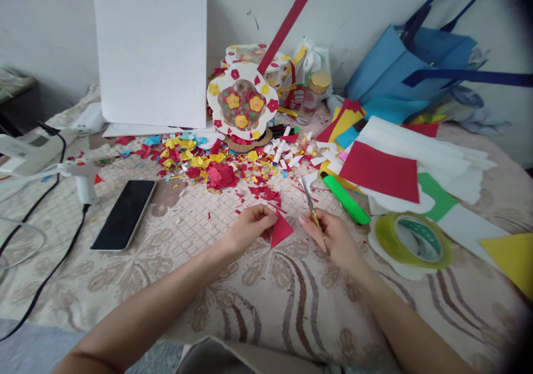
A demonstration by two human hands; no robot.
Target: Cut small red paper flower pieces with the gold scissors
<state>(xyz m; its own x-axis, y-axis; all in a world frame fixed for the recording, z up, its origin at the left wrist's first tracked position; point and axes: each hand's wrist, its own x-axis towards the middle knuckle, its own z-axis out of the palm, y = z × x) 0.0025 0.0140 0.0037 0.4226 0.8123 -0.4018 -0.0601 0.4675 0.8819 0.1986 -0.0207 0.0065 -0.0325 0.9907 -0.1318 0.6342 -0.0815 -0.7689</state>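
Observation:
My left hand (253, 228) pinches a small folded piece of red paper (282, 231) between thumb and fingers, its pointed end facing right. In my right hand (333, 235) is a pair of scissors (310, 201), blades pointing up and away from me. The blades are apart from the red paper. Just beyond both hands lie red paper scraps (266, 194) and a heap of cut red paper flowers (221, 175). A green marker (346, 198) rests right of the scissors.
A flower-patterned paper craft (242, 105) stands at the back, near a white board (152, 57). Left are a black phone (124, 214) and a white glue gun (85, 181). Right are clear tape (410, 242), red paper sheets (381, 170) and a blue bag (383, 63).

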